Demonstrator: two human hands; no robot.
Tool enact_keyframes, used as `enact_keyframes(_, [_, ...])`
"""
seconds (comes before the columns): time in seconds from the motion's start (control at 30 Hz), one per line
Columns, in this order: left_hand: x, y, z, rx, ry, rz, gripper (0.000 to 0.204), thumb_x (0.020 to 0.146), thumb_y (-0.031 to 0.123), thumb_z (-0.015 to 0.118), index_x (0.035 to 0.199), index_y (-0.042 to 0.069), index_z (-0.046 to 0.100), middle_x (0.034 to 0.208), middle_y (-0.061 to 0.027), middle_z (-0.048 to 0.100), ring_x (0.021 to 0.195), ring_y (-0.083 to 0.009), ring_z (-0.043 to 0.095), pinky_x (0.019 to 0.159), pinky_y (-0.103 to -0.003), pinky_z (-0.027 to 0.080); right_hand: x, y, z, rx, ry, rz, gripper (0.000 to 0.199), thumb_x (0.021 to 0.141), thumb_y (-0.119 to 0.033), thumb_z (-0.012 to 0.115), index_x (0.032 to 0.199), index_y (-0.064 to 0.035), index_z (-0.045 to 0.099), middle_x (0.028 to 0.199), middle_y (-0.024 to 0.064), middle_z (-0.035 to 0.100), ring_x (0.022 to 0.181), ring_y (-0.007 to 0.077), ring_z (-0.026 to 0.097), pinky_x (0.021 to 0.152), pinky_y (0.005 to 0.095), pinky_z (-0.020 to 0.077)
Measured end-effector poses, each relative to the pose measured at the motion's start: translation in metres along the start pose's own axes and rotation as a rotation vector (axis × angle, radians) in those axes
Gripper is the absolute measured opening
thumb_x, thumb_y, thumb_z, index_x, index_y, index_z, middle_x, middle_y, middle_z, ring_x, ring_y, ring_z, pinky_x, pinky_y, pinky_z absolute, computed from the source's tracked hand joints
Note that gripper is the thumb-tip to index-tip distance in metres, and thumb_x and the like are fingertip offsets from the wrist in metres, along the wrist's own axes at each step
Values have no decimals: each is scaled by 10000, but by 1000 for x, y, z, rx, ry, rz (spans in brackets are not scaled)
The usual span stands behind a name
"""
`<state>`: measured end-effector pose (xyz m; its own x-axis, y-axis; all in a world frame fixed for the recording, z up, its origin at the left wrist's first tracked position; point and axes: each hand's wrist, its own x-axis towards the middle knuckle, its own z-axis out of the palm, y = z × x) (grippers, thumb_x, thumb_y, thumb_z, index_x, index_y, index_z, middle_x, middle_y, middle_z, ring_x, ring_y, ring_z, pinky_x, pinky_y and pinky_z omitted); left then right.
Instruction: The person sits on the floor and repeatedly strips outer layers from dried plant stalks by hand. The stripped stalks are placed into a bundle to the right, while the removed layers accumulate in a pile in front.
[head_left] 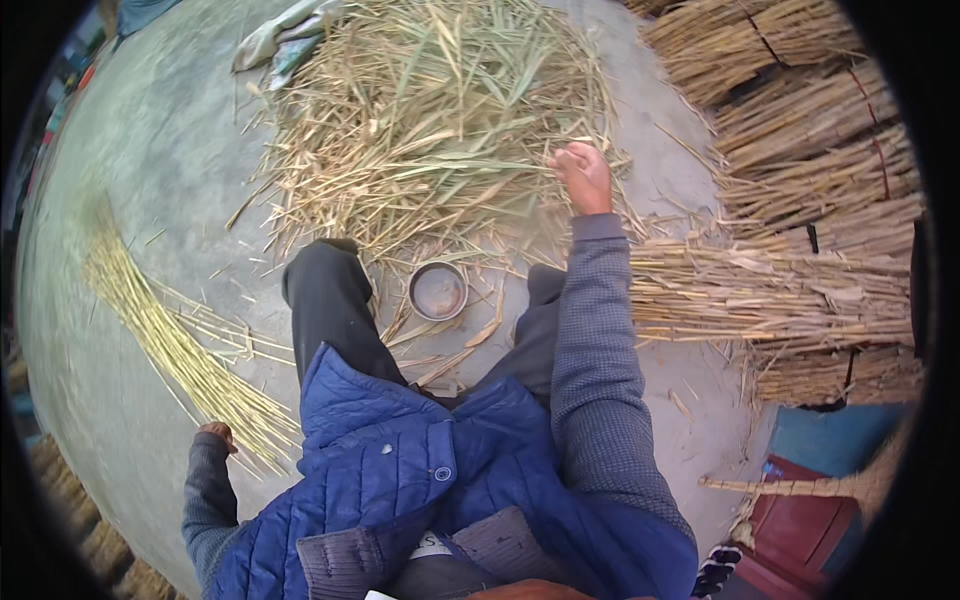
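Straw heap (440, 120): loose, on floor ahead of knees. Tied bundles (800, 200): stacked at right. Clean stalks (180, 350): sheaf at left, left hand (215, 435) clamped on its end. Right hand (583, 175): fingers closed on heap strands. Metal bowl (438, 290): between legs. Step, prob.: pulling stalks; next needs a firm draw-out.

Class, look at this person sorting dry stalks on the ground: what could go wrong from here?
1. The right hand is closed in the loose heap of straw; pulling could drag extra stalks out and tangle them.
2. The small metal bowl sits between the knees among scraps, so a shifting leg might tip it.
3. The left hand holds the yellow stalks only at one end, so they may fan apart.
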<state>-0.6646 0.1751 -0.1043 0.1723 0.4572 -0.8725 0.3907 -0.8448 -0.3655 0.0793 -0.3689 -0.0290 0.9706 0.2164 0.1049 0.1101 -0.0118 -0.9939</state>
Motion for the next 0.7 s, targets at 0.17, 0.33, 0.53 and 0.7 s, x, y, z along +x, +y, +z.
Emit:
enact_keyframes(0.17, [8,71,-146,-372,606,249,283,648,323,783,804,98,708,820,-174,710,830,-377,690,769,-457,549,-60,-38,-73,102,177,89,406,916,-147,681,1207,85,517,1025,133,657,917,164,679,758,265,543])
enact_keyframes(0.33, [-15,134,-320,-199,1071,421,215,749,196,774,885,86,649,819,-125,702,798,-357,648,723,-465,490,-127,44,-178,-9,385,293,357,910,-109,654,1191,70,526,972,125,666,843,158,684,714,256,544])
enact_keyframes(0.53, [-72,252,-438,-69,1313,679,112,822,183,709,861,90,660,823,-82,688,832,-295,625,763,-419,458,-209,107,-289,-332,1004,156,191,869,-80,655,1026,27,649,844,103,701,735,149,697,672,293,581])
enact_keyframes(0.7, [-80,327,-459,-46,1254,823,138,816,219,721,822,96,658,800,-101,675,780,-320,622,726,-440,470,-211,90,-344,-760,997,140,229,855,-118,660,1043,13,662,871,129,725,812,217,723,753,338,572])
